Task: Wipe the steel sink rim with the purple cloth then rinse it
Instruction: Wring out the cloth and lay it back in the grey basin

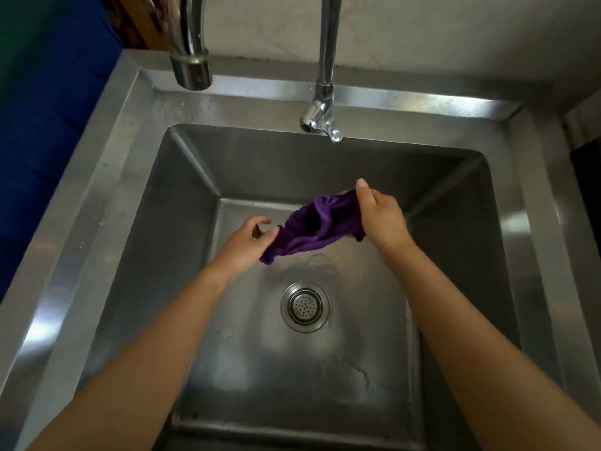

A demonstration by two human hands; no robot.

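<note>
The purple cloth [314, 227] hangs bunched over the middle of the steel basin, stretched between both hands. My right hand [381, 215] grips its upper right end. My left hand [247, 241] pinches its lower left end between thumb and fingers. Both hands are inside the basin, above the round drain strainer [305, 306]. The steel sink rim [107, 177] frames the basin on all sides. A short tap spout [320, 120] sits over the back edge, and no water stream shows from it.
A tall gooseneck faucet [190, 43] rises at the back left, its outlet above the rim corner. The tap's riser pipe [329, 37] stands against a pale wall. Something blue [48, 125] lies left of the sink. Water films the basin floor.
</note>
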